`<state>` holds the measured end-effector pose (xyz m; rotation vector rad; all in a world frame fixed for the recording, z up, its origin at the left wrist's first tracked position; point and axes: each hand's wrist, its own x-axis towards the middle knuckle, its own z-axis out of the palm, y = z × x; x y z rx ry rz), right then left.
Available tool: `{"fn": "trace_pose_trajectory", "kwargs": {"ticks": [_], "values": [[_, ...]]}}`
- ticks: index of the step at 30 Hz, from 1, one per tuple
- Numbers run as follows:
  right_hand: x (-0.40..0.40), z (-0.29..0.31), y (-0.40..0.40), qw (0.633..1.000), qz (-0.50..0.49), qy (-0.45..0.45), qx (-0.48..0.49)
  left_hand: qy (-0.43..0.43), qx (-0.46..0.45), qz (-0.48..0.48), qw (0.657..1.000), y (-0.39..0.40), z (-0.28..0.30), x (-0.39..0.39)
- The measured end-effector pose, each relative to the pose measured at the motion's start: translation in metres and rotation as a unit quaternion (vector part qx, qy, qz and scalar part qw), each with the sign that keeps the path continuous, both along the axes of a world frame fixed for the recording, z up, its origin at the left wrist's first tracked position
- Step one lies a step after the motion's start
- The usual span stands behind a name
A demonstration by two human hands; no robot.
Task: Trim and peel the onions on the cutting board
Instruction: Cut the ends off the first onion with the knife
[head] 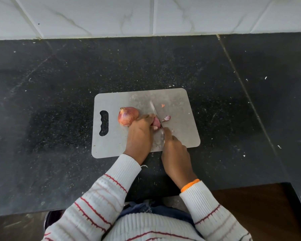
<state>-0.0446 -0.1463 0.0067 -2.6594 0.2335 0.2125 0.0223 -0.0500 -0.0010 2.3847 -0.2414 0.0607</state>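
Risk: left fingertips sit right against knife (156,117) blade; small pink onion (156,122) is round, could roll under the cut, so nicked finger likely. Cut end piece (167,117) lies just right of blade.

Left hand (140,132) curled over small onion, pinning it mid-board, wrist angled in from near-left. Right hand (175,150) wrapped round knife handle, forefinger along spine, blade pointing far.

Unpeeled onion (128,116) left of left hand, touching or nearly. Both on grey cutting board (184,136).

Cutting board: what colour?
Plain light grey cutting board, with a dark handle cutout at its left end. Shows best in the head view, the only one.
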Motion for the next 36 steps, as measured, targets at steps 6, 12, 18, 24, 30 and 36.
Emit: {"fn": "trace_pose_trajectory", "kwargs": {"ticks": [6, 12, 18, 24, 30, 36], "values": [[0.006, -0.002, -0.006, 1.000, -0.009, -0.019, -0.008, 0.048, 0.008, 0.021, 0.999, 0.006, 0.012, -0.009], [0.017, 0.001, -0.024, 0.985, -0.064, -0.055, 0.152, 0.069, -0.023, 0.049, 0.996, 0.003, 0.013, -0.012], [0.026, -0.004, -0.023, 0.963, -0.099, -0.088, 0.235, 0.056, -0.025, 0.037, 0.997, 0.001, 0.014, -0.013], [0.044, -0.013, -0.020, 0.957, -0.075, -0.117, 0.255, 0.050, -0.004, 0.015, 0.999, 0.003, 0.008, -0.010], [0.049, -0.014, -0.023, 0.956, -0.066, -0.153, 0.241, 0.064, -0.018, -0.017, 0.998, 0.005, 0.008, -0.011], [0.049, -0.002, -0.028, 0.947, -0.074, -0.187, 0.251, 0.269, -0.283, 0.020, 0.920, 0.007, 0.024, -0.007]]}}
